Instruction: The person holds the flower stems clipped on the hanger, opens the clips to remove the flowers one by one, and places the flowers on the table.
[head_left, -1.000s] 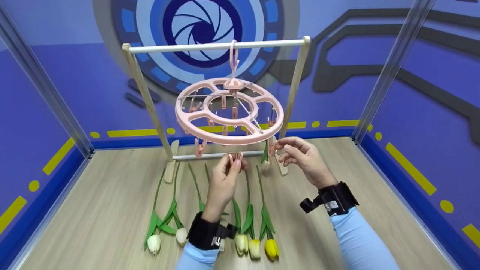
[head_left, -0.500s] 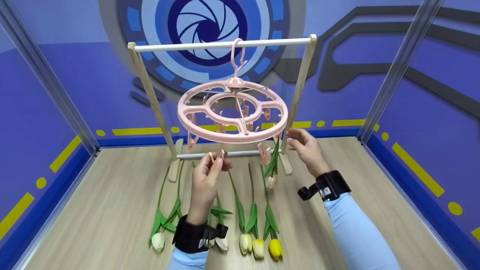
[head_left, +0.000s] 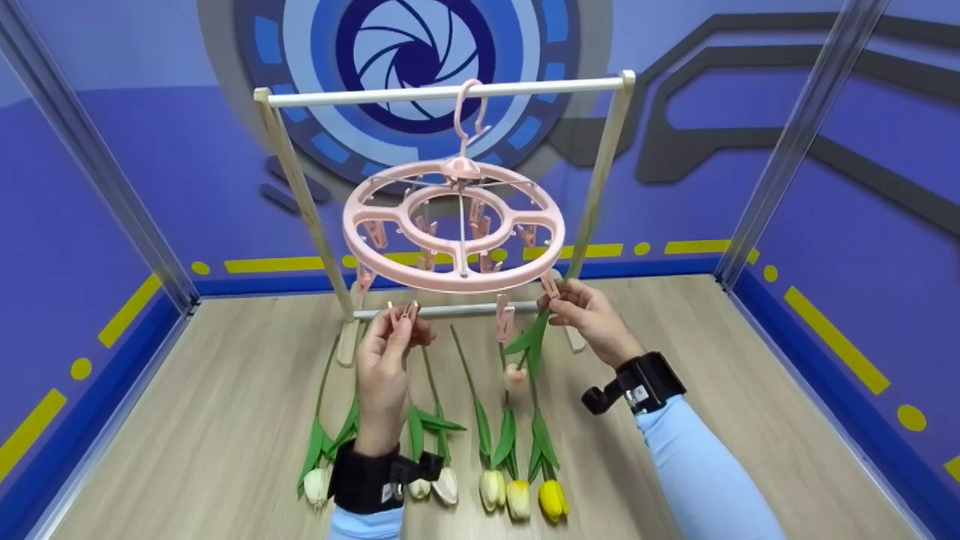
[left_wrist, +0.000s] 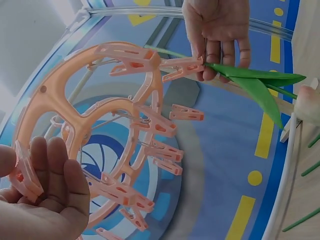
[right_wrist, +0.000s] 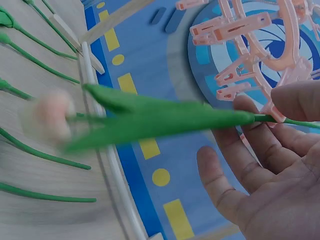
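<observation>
A pink round clip hanger (head_left: 454, 281) hangs by its hook, with clothespins around its rings. My left hand (head_left: 386, 345) pinches a pink clothespin (head_left: 403, 312) at the hanger's front left. At the front right, my right hand (head_left: 592, 319) holds a pale pink tulip (head_left: 516, 373) by its stem, bloom down, right at another clothespin (head_left: 551, 285). The right wrist view shows the green stem (right_wrist: 262, 118) passing between thumb and fingers at the clothespin's tip. Its leaves (left_wrist: 257, 80) spread below the fingers in the left wrist view.
A wooden stand with a white top bar (head_left: 360, 97) carries the hanger. Several tulips lie in a row on the table (head_left: 240, 420), among them a yellow tulip (head_left: 553, 500) and a white tulip (head_left: 316, 486). Printed blue panels (head_left: 150, 180) enclose the table.
My left hand has moved left with the clothespin, and the hanger has turned. My right hand first shifted slightly back, then came left and down to the right-hand clothespin with the tulip.
</observation>
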